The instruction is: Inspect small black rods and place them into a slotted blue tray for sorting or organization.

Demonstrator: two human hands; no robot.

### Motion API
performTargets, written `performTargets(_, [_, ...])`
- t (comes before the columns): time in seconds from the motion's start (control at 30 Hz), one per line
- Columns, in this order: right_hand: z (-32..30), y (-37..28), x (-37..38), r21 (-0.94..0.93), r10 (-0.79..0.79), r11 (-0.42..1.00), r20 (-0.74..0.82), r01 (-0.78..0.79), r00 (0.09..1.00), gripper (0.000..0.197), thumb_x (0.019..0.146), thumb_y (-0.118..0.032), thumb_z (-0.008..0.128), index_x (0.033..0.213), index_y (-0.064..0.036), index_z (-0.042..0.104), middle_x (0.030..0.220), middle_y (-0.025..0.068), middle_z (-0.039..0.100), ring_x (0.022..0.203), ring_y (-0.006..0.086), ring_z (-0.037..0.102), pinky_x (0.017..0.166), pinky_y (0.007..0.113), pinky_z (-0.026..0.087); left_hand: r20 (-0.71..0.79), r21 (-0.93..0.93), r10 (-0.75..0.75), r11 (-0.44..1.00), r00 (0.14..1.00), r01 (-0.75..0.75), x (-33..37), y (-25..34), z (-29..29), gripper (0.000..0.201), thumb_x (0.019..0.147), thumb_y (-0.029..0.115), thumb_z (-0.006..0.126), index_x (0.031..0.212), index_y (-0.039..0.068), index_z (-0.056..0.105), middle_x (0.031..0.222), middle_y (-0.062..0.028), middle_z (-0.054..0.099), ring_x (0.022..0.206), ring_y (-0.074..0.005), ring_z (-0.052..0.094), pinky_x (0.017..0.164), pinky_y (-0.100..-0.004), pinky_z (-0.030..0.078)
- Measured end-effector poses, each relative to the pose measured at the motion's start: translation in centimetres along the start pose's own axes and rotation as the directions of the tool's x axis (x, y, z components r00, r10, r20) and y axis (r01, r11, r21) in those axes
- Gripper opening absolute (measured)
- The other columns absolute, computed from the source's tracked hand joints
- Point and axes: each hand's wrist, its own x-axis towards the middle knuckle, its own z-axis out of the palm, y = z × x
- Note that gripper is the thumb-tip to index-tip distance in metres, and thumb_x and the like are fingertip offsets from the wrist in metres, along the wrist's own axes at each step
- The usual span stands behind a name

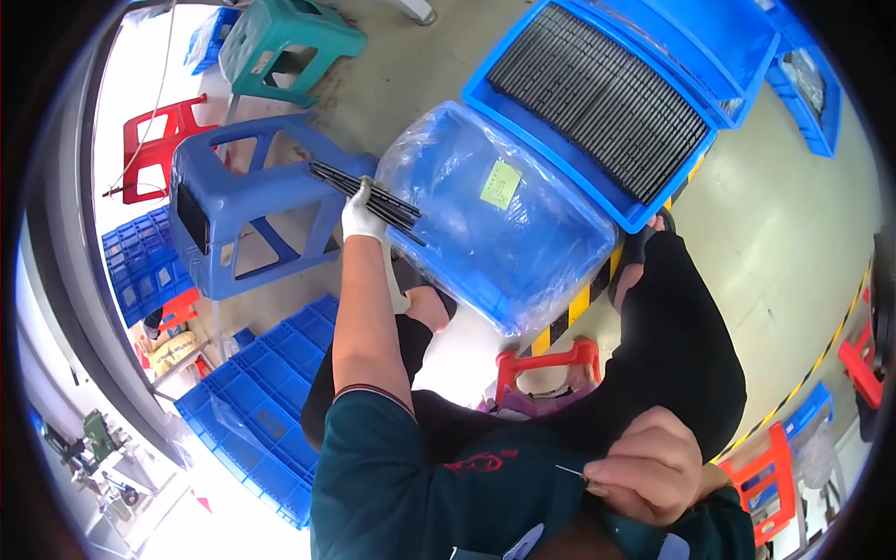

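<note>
My left hand (362, 220), in a white glove, is closed round a bundle of thin black rods (392, 207). The rods stick out on both sides of it, over the left edge of a blue bin (551, 252) lined with clear plastic. A yellow-green paper slip (501, 185) lies in that liner. Close to my chest, my bare right hand (651, 467) pinches a thin, pale, needle-like piece (569, 469) between thumb and fingers. Beyond the lined bin, a second blue bin (476, 82) holds rows of similar black rods (597, 98).
A blue plastic stool (219, 159) stands at the left, with a green stool (308, 42) and a red stool (154, 140) behind it. Blue crates (271, 392) lie at the lower left. More blue bins (719, 47) sit at the far right. Yellow-black tape (581, 303) marks the floor.
</note>
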Motion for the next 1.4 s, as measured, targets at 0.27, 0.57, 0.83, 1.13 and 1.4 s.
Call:
performTargets(0.27, [1.4, -0.2, 2.7, -0.087, 0.077, 0.995, 0.299, -0.053, 0.951, 0.017, 0.069, -0.006, 0.075, 0.085, -0.0068, 0.069, 0.076, 0.0060, 0.062, 0.067, 0.0233, 0.057, 0.060, 0.032, 0.045, -0.016, 0.003, -0.099, 0.995, 0.995, 0.100, -0.7, 0.1, -1.9, 0.021, 0.096, 0.026, 0.050, 0.082, 0.012, 0.055, 0.070, -0.0045, 0.054, 0.066, -0.0237, 0.052, 0.073, -0.0472, 0.045])
performTargets(0.57, [7.2, 0.2, 3.0, -0.363, -0.099, 0.912, 0.256, 0.191, 0.962, 0.018, 0.070, -0.006, 0.073, 0.086, -0.0063, 0.067, 0.074, 0.0068, 0.059, 0.067, 0.0256, 0.057, 0.060, 0.036, 0.045, 0.133, -0.264, -0.015, 0.963, 0.991, 0.050, -2.9, 0.0, -2.3, 0.004, 0.095, 0.018, 0.053, 0.094, 0.013, 0.052, 0.088, -0.0067, 0.059, 0.081, -0.0262, 0.059, 0.076, -0.0533, 0.047])
performTargets(0.83, [14.3, 11.6, 13.9, -0.481, 0.060, 0.764, 0.716, 0.430, 0.696, 0.006, 0.071, -0.011, 0.063, 0.073, -0.0056, 0.066, 0.122, 0.0114, 0.057, 0.079, 0.0315, 0.064, 0.065, 0.041, 0.053, 0.122, -0.347, -0.074, 0.931, 0.990, 0.112, -2.7, -0.5, -4.1, 0.011, 0.095, 0.022, 0.051, 0.091, 0.012, 0.055, 0.086, -0.0069, 0.060, 0.081, -0.0271, 0.058, 0.076, -0.0536, 0.045])
performTargets(1.13, [28.0, 28.6, 18.5, -0.588, 0.197, 0.746, 0.644, 0.314, 0.739, 0.014, 0.075, -0.009, 0.059, 0.087, -0.0084, 0.066, 0.108, 0.0147, 0.062, 0.088, 0.0337, 0.064, 0.073, 0.044, 0.053, 0.173, -0.543, -0.003, 0.834, 0.985, 0.098, -4.7, -0.4, -7.8, 0.030, 0.097, 0.031, 0.047, 0.086, 0.005, 0.058, 0.081, -0.0077, 0.061, 0.079, -0.0266, 0.059, 0.088, -0.0526, 0.042])
performTargets(1.4, [25.3, 28.1, 22.4, -0.580, 0.109, 0.772, 0.526, 0.262, 0.843, 0.015, 0.073, -0.016, 0.061, 0.082, -0.0065, 0.068, 0.104, 0.0152, 0.065, 0.092, 0.0358, 0.064, 0.078, 0.043, 0.053, 0.271, -0.549, -0.049, 0.812, 0.961, 0.196, -7.2, -2.5, -6.0, 0.029, 0.097, 0.028, 0.046, 0.081, 0.006, 0.055, 0.075, -0.0063, 0.054, 0.073, -0.0236, 0.052, 0.087, -0.0477, 0.042])
